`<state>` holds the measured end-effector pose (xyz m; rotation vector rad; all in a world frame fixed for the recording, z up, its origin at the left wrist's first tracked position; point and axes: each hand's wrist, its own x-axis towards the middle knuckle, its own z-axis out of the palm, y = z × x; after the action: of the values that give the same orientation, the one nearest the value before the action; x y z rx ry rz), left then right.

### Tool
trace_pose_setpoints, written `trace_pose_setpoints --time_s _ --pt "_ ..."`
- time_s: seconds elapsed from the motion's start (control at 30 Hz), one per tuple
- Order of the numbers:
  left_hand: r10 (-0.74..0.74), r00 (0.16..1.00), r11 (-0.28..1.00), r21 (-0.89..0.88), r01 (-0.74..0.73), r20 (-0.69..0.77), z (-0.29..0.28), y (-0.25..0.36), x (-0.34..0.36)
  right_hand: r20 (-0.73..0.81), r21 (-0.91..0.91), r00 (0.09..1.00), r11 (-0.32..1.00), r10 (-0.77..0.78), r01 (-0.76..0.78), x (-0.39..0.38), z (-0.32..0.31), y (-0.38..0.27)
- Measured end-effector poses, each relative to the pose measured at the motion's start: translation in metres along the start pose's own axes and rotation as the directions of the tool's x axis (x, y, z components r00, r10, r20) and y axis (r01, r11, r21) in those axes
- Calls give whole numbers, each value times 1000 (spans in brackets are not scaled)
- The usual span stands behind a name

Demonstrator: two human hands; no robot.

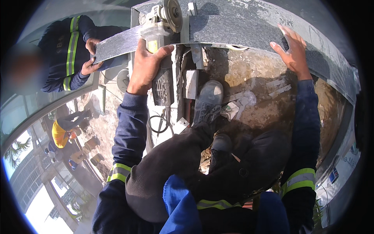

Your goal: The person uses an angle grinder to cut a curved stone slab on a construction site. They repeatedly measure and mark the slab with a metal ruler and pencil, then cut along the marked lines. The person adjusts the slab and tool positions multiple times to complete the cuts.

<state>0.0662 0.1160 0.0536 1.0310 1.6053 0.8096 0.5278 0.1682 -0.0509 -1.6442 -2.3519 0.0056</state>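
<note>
My left hand [145, 68] is wrapped around the body of an angle grinder [161, 80], whose cutting disc [172, 15] points away from me at the far end. A cord hangs from the grinder's near end. Fingers spread, my right hand [293, 52] is at a long grey stone strip [230, 30], near its right part, and holds nothing. Left of the grinder lies another grey stone strip [117, 43], gripped at its outer end by another person's hands [90, 64].
The other person [72, 50] wears a dark jacket with reflective bands. Between my arms are rough ground [257, 70], scraps [278, 89] and my shoe [208, 99]. A white ledge [177, 93] runs beside the grinder. Farther left, a person in yellow [60, 132] bends down.
</note>
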Motion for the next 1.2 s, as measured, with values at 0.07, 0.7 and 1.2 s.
trace_pose_setpoints --time_s 0.07,0.7,1.2 --pt "-5 1000 1000 -5 5 5 0 -2 3 0 -2 1000 1000 -4 4 0 0 0" --pt "77 997 992 96 -77 5 -8 -7 19 -26 42 999 999 -30 31 2 -7 -5" --pt "86 996 992 94 -88 23 -4 -6 19 -6 33 1000 999 -19 19 3 -8 -5"
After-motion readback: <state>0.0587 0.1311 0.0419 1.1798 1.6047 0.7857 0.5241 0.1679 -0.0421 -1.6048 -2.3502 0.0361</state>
